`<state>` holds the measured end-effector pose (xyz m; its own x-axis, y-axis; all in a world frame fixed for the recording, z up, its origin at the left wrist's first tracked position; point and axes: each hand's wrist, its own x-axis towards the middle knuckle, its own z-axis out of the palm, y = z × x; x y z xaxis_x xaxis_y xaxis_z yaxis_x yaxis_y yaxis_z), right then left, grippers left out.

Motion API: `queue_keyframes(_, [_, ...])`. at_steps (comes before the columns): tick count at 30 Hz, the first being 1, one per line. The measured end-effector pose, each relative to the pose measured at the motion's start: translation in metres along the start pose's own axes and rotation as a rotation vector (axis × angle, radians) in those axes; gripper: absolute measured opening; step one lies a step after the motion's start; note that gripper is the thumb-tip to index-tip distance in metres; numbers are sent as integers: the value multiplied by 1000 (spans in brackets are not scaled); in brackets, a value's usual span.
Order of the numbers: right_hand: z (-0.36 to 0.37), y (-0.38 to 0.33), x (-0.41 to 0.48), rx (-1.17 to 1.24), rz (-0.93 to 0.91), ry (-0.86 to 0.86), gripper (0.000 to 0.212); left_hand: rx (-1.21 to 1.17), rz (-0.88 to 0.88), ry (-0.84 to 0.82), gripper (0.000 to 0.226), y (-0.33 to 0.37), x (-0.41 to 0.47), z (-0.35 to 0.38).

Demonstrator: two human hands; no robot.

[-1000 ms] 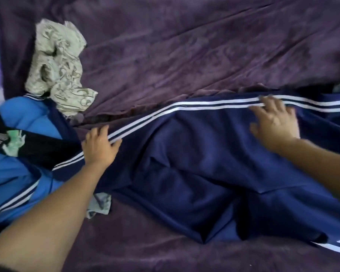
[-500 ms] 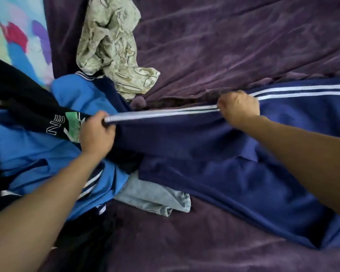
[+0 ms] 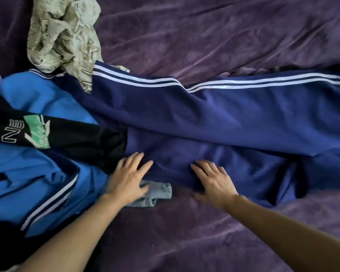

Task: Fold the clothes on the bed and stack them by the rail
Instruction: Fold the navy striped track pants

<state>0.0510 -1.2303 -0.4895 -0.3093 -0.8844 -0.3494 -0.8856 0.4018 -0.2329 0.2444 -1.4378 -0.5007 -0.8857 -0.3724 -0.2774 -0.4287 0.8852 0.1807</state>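
Under both flat hands point(image 3: 129, 178) point(image 3: 214, 180) lies the navy trackpants' point(image 3: 214, 118) near edge.

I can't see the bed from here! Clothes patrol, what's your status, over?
Left hand, right hand open, flat on navy track pants. Pants stretched out, not folded up yet. Black shirt, blue jacket crowd the left end.

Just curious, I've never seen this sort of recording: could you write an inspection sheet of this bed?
Surface: purple plush bedspread, wrinkled.
Job's things: navy striped track pants spread across it; blue striped jacket, black printed garment and beige patterned cloth heaped at left; denim piece partly under the left hand.
Clutter: nothing seen.
Hands: left hand and right hand lie flat at the pants' near edge, fingers straight.
Cables: nothing seen.
Surroundings: rail not in view.
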Motion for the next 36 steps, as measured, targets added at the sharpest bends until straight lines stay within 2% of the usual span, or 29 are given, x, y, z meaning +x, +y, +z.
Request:
queue_keyframes(1, [11, 4, -13, -27, 56, -38, 75, 8, -37, 3, 60, 2, 1, 4])
queue_keyframes(3, [22, 15, -22, 14, 170, 63, 56, 16, -79, 97, 42, 1, 10, 1])
queue_keyframes(5, [19, 15, -22, 145, 260, 137, 42, 75, -30, 141, 34, -1, 10, -10])
queue_keyframes(8, [9, -5, -37, 257, 200, 116, 40, 171, 70, 131, 41, -20, -23, -29])
queue_keyframes(11, [17, -40, -71, 277, -26, -60, 43, 263, 73, -7, 42, -30, -80, -50])
queue_keyframes(13, [29, -62, -93, 262, -98, -142, 45, 319, 3, -209, 33, -20, -113, -57])
queue_keyframes(15, [37, -70, -116, 176, -164, -81, 46, 389, -166, -433, 23, -1, -131, -56])
queue_keyframes(18, [37, -50, -148, 130, -118, 111, 55, 469, -308, -530, 35, 36, -122, -52])
queue_keyframes(22, [26, 38, -199, 161, 140, 223, 52, 388, -164, -377, 79, 120, -86, -36])
queue_keyframes(24, [19, 94, -225, 101, 307, 190, 48, 335, -148, -415, 88, 165, -70, -20])
queue_keyframes(25, [18, 119, -236, 73, 380, 143, 46, 295, -159, -436, 82, 183, -65, -9])
queue_keyframes(26, [19, 142, -245, 48, 442, 104, 43, 253, -160, -422, 65, 196, -60, 1])
queue_keyframes(28, [20, 173, -253, 14, 511, 48, 36, 93, -200, -216, 24, 207, -48, 13])
queue_keyframes(29, [21, 182, -253, 3, 512, 36, 33, -32, -260, -97, 15, 208, -40, 13])
queue_keyframes(30, [22, 187, -251, -1, 508, 26, 31, -150, -325, -21, 12, 206, -31, 8])
queue_keyframes(32, [23, 193, -241, 3, 492, 33, 28, -279, -397, 22, 13, 191, -4, -11])
queue_keyframes(34, [22, 196, -225, 34, 473, 94, 26, -275, -468, 25, 16, 164, 28, -35])
queue_keyframes(36, [18, 203, -204, 44, 453, 154, 24, -257, -619, 133, 23, 134, 58, -56])
